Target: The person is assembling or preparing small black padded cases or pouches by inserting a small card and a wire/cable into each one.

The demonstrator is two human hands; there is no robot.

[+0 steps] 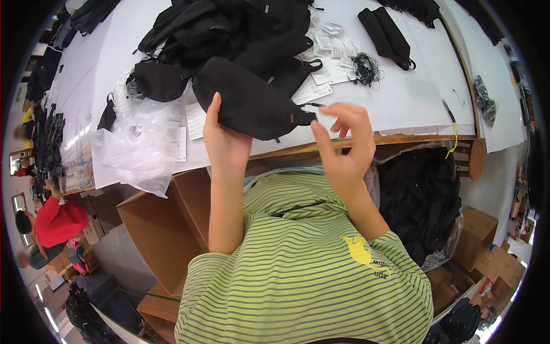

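Black fabric makes up the pouch that we hold above the near part of the white desk. Its long axis slants from far left to near right: the broad, rounded end lies far left, and the narrow end, with a small orange tag and a dark cord, points right. Our left hand grips the pouch from its near left side, thumb laid over the upper face, the other fingers hidden beneath. Our right hand faces the narrow end, thumb and forefinger parted by a clear gap, the other fingers curled; we cannot tell whether the fingertips touch the cord. Beyond the pouch we see a heap of black bags, and to its left, a crumpled plastic bag.
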